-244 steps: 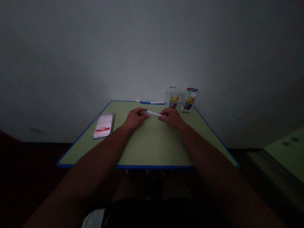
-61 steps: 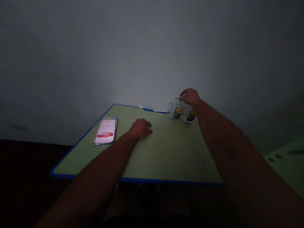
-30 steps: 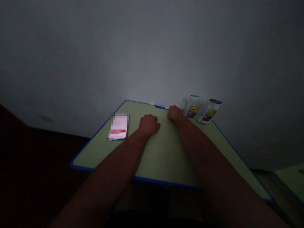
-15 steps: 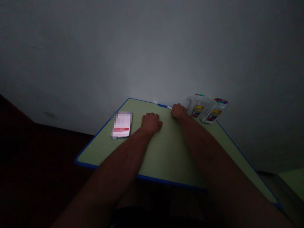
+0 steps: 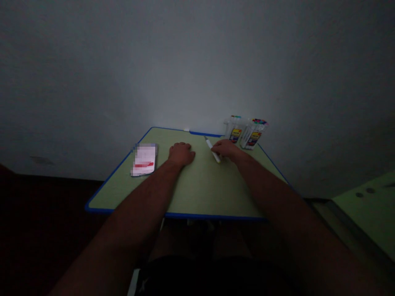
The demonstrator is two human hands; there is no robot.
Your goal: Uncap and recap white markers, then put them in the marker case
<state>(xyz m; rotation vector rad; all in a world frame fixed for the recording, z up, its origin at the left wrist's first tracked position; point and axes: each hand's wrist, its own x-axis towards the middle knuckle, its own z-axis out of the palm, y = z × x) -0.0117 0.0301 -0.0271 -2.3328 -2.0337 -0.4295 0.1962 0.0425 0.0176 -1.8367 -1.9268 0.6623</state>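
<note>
On a green desk with a blue edge [image 5: 197, 193], my right hand [image 5: 224, 149] is closed around a white marker pen [image 5: 212, 149] that slants from the back left toward me. My left hand [image 5: 181, 153] rests on the desk a little to the left, its fingers curled loosely with nothing visible in them. Two clear boxes of markers [image 5: 246, 132] with coloured caps stand upright at the desk's back right corner, just beyond my right hand.
A phone with a lit screen [image 5: 143, 159] lies on the left part of the desk. A grey wall [image 5: 197, 74] runs right behind the desk. Another green table [image 5: 367, 205] shows at the far right. The room is dim.
My right hand went from the marker boxes to the pen lying at the desk's back edge, took hold of it and drew it toward me. My left hand stayed on the desk.
</note>
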